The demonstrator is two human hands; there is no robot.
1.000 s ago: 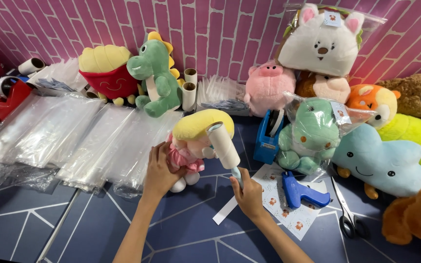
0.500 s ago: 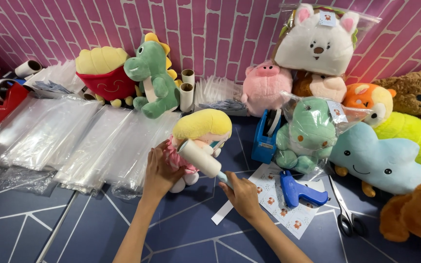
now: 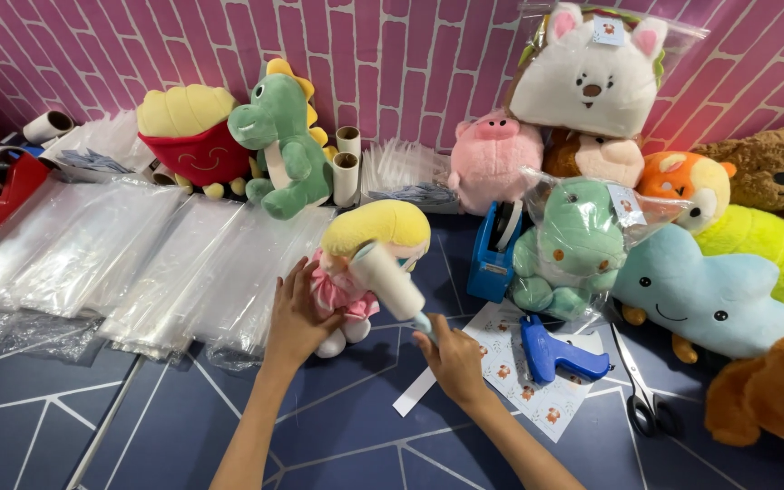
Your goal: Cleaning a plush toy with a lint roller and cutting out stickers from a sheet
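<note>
Pink brick wall is backing a dark blue table [image 3: 138,426] crowded with plush toys. Near its middle a yellow-haired doll [image 3: 369,263] is sitting upright, just right of the clear plastic bags [image 3: 165,263]. The left hand [image 3: 297,313] is wrapping around the doll's pink body, fingers closed on it. The right hand [image 3: 454,358] is gripping the handle of a lint roller [image 3: 390,281] — its white roll is pressing against the doll's face. Rolling well, I judge, is calling for a steady hold and light, even strokes. Right of the doll, a blue tagging gun [image 3: 555,349] is lying on a sticker sheet [image 3: 537,399].
</note>
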